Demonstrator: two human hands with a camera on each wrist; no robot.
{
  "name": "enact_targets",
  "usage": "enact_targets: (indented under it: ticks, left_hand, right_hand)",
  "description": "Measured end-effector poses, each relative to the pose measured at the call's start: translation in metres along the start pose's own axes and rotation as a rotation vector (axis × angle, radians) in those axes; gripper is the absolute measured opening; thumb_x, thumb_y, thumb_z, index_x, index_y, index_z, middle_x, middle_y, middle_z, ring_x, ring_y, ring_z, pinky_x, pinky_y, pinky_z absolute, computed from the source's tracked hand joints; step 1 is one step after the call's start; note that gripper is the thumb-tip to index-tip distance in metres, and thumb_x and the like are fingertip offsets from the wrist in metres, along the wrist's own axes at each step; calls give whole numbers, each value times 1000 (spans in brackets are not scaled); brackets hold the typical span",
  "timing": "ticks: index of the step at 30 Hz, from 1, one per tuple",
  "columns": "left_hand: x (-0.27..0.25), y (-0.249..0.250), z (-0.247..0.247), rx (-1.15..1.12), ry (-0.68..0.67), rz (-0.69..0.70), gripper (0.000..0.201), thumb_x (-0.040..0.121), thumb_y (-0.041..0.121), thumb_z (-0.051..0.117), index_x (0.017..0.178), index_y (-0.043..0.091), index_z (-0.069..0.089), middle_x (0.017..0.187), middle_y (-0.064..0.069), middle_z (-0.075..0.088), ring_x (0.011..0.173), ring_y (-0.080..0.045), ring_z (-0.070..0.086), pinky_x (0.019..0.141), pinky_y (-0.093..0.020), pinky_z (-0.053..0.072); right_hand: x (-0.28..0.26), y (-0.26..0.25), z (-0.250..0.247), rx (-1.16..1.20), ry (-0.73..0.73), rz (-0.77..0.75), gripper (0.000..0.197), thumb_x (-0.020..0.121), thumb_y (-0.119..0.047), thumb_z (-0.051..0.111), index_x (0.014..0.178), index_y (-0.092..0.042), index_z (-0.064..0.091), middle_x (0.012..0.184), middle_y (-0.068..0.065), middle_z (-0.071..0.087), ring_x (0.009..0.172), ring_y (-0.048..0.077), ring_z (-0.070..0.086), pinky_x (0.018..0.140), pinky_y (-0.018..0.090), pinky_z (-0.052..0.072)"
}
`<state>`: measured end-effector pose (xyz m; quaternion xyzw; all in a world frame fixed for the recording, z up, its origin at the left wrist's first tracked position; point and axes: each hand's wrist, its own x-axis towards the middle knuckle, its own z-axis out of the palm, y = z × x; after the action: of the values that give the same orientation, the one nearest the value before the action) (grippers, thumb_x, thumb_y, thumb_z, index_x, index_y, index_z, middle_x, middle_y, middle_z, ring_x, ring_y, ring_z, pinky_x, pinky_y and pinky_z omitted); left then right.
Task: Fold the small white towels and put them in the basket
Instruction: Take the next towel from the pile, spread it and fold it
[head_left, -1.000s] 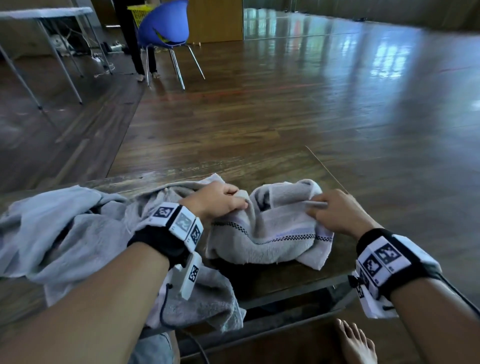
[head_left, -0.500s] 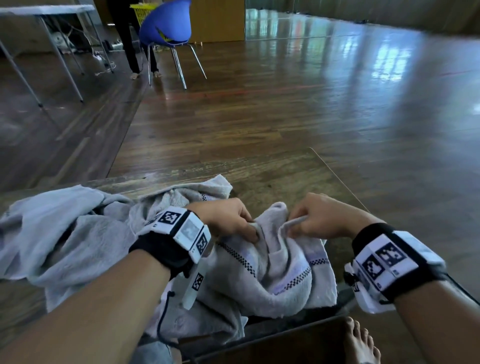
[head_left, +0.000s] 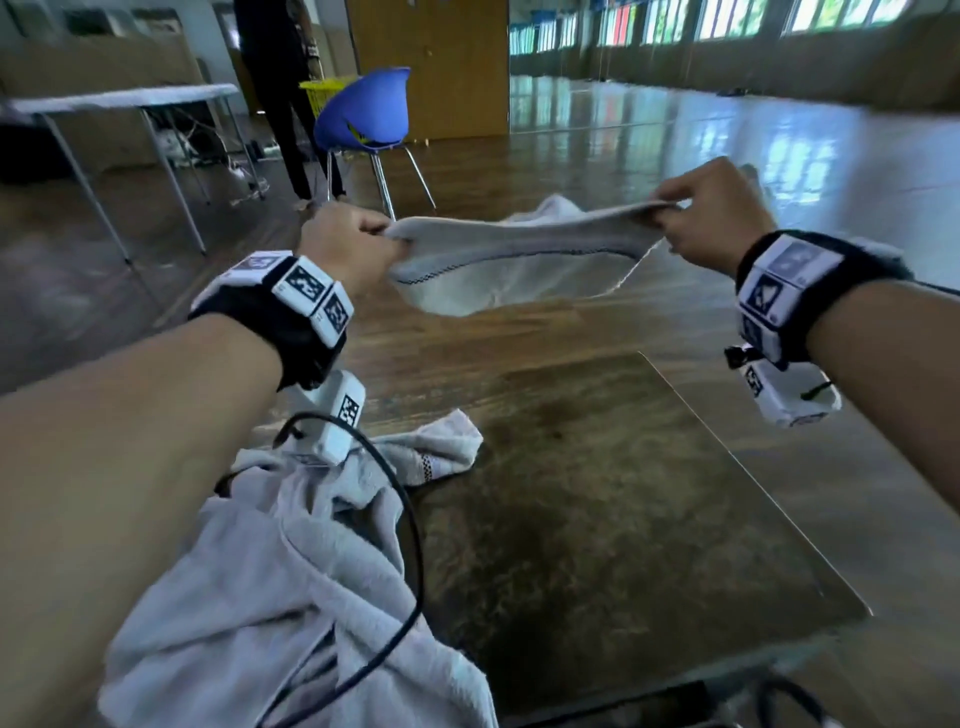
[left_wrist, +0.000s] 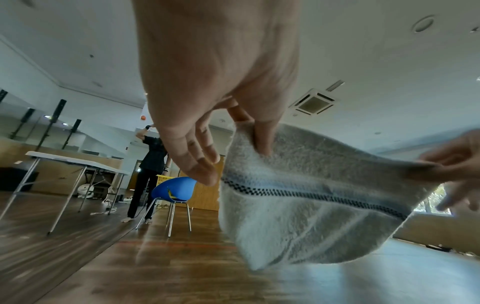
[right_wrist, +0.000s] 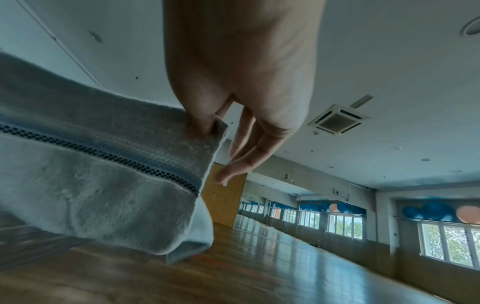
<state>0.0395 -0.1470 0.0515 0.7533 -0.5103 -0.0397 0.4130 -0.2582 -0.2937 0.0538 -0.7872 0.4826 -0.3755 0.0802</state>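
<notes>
A small white towel (head_left: 514, 260) hangs stretched in the air above the dark wooden table (head_left: 623, 519) — the left hand (head_left: 345, 247) pinches one corner, the right hand (head_left: 711, 213) the other. More towels (head_left: 291, 571) lie heaped at seven o'clock. Glossy wood floor (head_left: 649, 156) beyond; a blue chair (head_left: 371, 111) at eleven o'clock.

No legible text, brand, number or sign appears in any view. The only printed marks are black-and-white square fiducial patterns, which carry no letters or digits: they stand on the white blocks of the left wristband (head_left: 306, 291), on the camera housing (head_left: 332, 421) hanging below it, and on the right wristband (head_left: 779, 291).
</notes>
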Motion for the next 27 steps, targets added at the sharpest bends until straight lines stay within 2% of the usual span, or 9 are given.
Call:
enact_targets:
  ticks: [5, 10, 12, 14, 16, 19, 22, 25, 27]
  left_hand:
    - [-7, 2, 16, -251, -126, -202, 4, 85, 13, 77, 87, 10, 76, 80, -17, 70, 63, -33, 70, 60, -43, 63]
    - [-14, 2, 47, -540, -164, -320, 18, 88, -1, 70, 105, -8, 66, 79, -13, 67, 78, -25, 70, 68, -27, 62]
    - [-13, -1, 55, -396, -41, -247, 20, 84, 9, 78, 101, 0, 74, 81, -10, 70, 74, -17, 67, 72, -23, 59]
    - [-16, -1, 59, -187, 120, -111, 16, 83, 21, 79, 97, 13, 79, 83, -5, 71, 73, -13, 61, 61, -16, 47]
    - [-22, 0, 60, -163, 181, -33, 14, 85, 23, 76, 96, 16, 79, 82, -4, 71, 72, -13, 59, 54, -14, 40]
    - [-34, -6, 63, -58, 19, -118, 12, 88, 15, 72, 97, 11, 79, 82, -6, 70, 73, -16, 59, 61, -19, 44]
    - [-51, -20, 65, 72, -142, -191, 13, 88, 13, 72, 99, 9, 79, 90, -10, 74, 76, -19, 61, 63, -24, 45]
    - [-75, -29, 65, 207, -339, -159, 17, 83, 18, 79, 97, 8, 80, 92, -12, 76, 79, -22, 66, 67, -28, 49]
    - [-92, -35, 63, 249, -441, -117, 15, 82, 17, 80, 94, 8, 81, 88, -13, 76, 78, -22, 65, 68, -31, 49]
  right_hand:
    - [0, 21, 13, 173, -73, 110, 18, 86, 2, 68, 82, -11, 78, 88, 20, 74, 90, 41, 70, 89, 53, 58]
    - [1, 50, 27, 260, -102, 242, 25, 79, -2, 80, 75, -27, 79, 77, 2, 75, 83, 24, 74, 79, 34, 62]
    - [-1, 58, 29, 319, -41, 217, 28, 81, -10, 82, 70, -35, 77, 77, -6, 75, 80, 13, 72, 69, 21, 56]
    - [-7, 60, 30, 361, 45, 128, 34, 84, -12, 80, 69, -42, 75, 74, -18, 74, 71, -7, 67, 58, 9, 51]
    - [-19, 62, 32, 367, 96, 27, 30, 86, -15, 79, 76, -43, 78, 69, -27, 71, 66, -12, 64, 54, 5, 49]
    - [-37, 72, 35, 210, -95, 46, 14, 86, -21, 80, 99, -26, 81, 81, -11, 78, 69, -1, 64, 55, 10, 45]
    - [-59, 80, 35, 20, -303, -3, 7, 87, -21, 78, 92, -24, 82, 46, -23, 60, 45, -5, 52, 50, 11, 37]
    - [-90, 81, 31, -88, -315, -61, 8, 87, -20, 76, 86, -23, 84, 56, -10, 68, 54, 3, 50, 67, 22, 35]
    - [-113, 83, 23, -99, -348, -29, 11, 87, -24, 77, 79, -21, 83, 49, -13, 60, 54, 4, 48, 67, 25, 32]
